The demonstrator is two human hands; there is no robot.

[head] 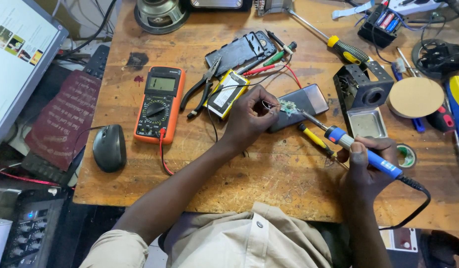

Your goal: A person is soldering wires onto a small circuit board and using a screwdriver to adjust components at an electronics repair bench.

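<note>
Head view: the left hand [249, 118] pinches a small green circuit board [289, 106] above the wooden surface [269, 173], while the right hand [364, 166] grips a blue-handled soldering iron [356, 148]. The board looks light, stiff and fragile (best held by its edges).

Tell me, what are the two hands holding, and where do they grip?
The right hand grips a blue soldering iron by its handle. The left hand pinches a small green circuit board by its edge with the fingertips.
</note>
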